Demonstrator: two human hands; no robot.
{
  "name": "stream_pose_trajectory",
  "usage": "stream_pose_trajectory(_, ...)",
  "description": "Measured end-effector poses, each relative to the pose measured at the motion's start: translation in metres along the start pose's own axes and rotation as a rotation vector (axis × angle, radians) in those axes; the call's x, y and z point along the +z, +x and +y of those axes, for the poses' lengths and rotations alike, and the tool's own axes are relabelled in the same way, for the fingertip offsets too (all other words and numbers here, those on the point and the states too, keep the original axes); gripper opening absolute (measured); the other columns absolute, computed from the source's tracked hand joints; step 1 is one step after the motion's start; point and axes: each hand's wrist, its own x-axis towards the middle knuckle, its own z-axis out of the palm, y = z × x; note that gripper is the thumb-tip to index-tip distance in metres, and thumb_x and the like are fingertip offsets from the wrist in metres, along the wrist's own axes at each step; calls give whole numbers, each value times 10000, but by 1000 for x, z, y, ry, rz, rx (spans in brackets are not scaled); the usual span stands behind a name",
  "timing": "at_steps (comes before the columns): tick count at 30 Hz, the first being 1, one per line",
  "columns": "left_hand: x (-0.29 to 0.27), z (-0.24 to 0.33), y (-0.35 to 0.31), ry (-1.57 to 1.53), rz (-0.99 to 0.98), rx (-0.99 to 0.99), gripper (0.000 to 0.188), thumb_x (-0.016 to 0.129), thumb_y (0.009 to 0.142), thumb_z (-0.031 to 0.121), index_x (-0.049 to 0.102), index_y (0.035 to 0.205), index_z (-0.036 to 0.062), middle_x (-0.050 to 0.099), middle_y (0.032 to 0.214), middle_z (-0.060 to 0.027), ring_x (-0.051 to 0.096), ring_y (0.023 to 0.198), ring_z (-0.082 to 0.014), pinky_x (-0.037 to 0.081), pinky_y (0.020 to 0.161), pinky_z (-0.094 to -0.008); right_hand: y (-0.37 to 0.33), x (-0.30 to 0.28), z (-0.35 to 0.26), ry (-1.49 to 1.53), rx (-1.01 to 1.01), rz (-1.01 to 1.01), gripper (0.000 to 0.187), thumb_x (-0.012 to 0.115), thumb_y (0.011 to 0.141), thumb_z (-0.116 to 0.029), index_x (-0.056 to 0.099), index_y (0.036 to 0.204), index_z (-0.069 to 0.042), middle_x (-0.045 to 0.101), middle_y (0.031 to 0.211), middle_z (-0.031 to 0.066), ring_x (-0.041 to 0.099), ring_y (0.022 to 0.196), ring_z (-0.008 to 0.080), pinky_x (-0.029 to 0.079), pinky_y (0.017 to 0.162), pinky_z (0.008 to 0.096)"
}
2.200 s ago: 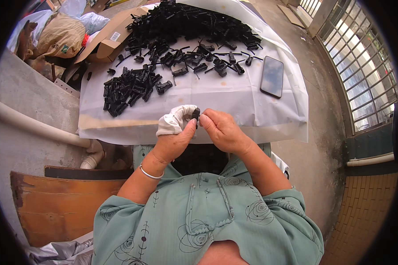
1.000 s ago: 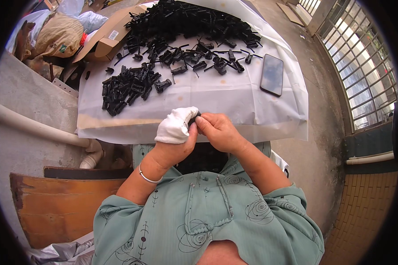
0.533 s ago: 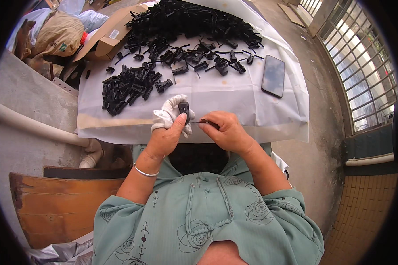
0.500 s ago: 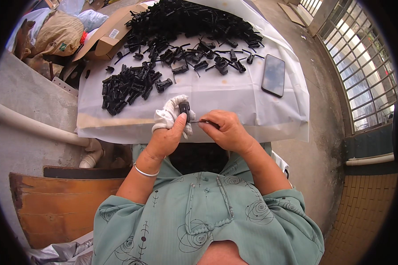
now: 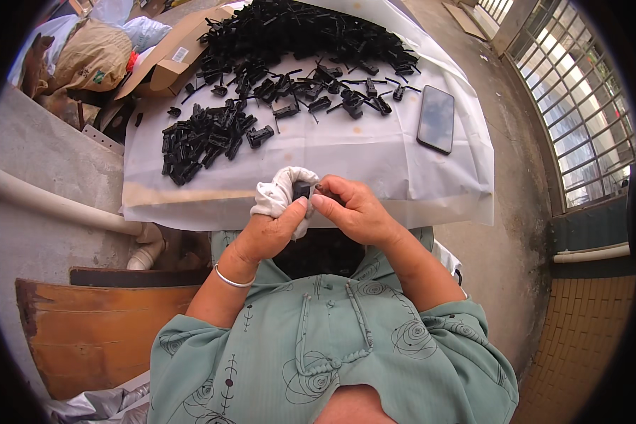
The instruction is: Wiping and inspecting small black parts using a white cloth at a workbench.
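My left hand (image 5: 265,233), with a white cloth (image 5: 274,194) wrapped about its fingers, grips a small black plastic part (image 5: 301,190) near the table's front edge. The thumb presses on the part's near end. Close against it from the right, my right hand (image 5: 359,213) is closed on a slim dark tool (image 5: 326,193). Fingers cover most of that tool, so its tip and its exact kind do not show. Farther up the table, a smaller heap of similar black parts (image 5: 205,141) lies at the left, with one part (image 5: 260,136) beside it.
A large pile of black parts with thin stems (image 5: 297,35) covers the far side of the white-sheeted table (image 5: 374,166). At the right lies a smartphone (image 5: 437,120). An opened cardboard box (image 5: 173,67) stands at the left, near a pipe (image 5: 63,201). A barred window (image 5: 579,92) is at far right.
My right hand has moved in to the left hand, and the tool's thin end, visible before, is now hidden. The black part has turned and sits slightly lower, mostly covered by fingers and cloth.
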Motion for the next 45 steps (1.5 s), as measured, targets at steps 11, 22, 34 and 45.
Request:
stream_pose_trajectory(11, 0, -11, 6, 555, 164, 308, 240, 443, 811, 2, 456, 1051, -5, 489, 904, -65, 455, 814, -125, 407, 766, -242, 8, 10, -9, -379, -121, 33, 253, 476, 896, -177, 521, 738, 15, 525, 636, 188, 485, 589, 359, 411, 573, 398)
stream_pose_trajectory(22, -58, 29, 14, 1563, 709, 531, 528, 631, 736, 67, 485, 1241, 10, 492, 1196, -236, 420, 1164, -354, 340, 984, -396, 71, -22, 40, -883, -117, 386, 243, 554, 856, -255, 564, 817, -16, 597, 725, 146, 580, 671, 303, 465, 614, 371)
stream_pose_trajectory(34, -40, -13, 31, 1103, 436, 679, 309, 579, 827, 46, 545, 1124, -32, 574, 1075, -181, 564, 993, -276, 447, 849, -321, 64, -22, 33, -1251, -214, 475, 108, 575, 786, -145, 521, 747, -60, 574, 700, 103, 592, 654, 297, 490, 564, 376)
stream_pose_trajectory(45, -5, -10, 33, 353, 155, 13, 243, 547, 853, 74, 531, 1081, -9, 605, 881, -80, 576, 702, -117, 486, 623, -239, 6, -4, 4, -661, -477, 332, 129, 642, 779, -97, 524, 747, -59, 526, 671, 37, 464, 501, 124, 375, 452, 264)
